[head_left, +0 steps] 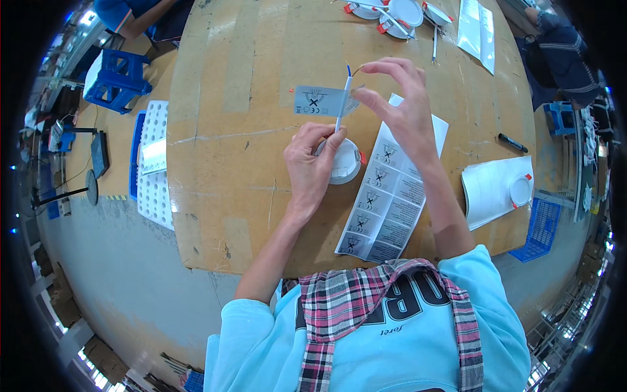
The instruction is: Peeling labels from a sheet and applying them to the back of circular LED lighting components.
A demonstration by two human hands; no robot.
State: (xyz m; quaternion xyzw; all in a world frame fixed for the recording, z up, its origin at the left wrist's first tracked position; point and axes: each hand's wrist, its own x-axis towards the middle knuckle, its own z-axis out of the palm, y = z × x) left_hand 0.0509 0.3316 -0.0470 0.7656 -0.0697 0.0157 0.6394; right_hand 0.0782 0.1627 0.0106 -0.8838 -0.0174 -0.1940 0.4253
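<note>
My left hand (312,157) is closed around a white cable (346,93), pinching it between thumb and fingers. Blue and brown wire ends show at the cable's far tip. A silver label (320,100) with printed symbols is folded around the cable. Partly hidden beneath the left hand, a round white downlight (344,163) with a red clip lies on the table. My right hand (401,98) is open beside the cable, thumb and index finger apart near the label and wire ends. Below it lies a sheet of silver labels (382,196).
More downlights (400,14) with cables sit at the table's far side, near silver sheets (477,32). A black marker (513,143) and white papers (486,186) bearing another downlight (520,192) are at right. A blue stool (117,80) and perforated white tray (153,170) stand left.
</note>
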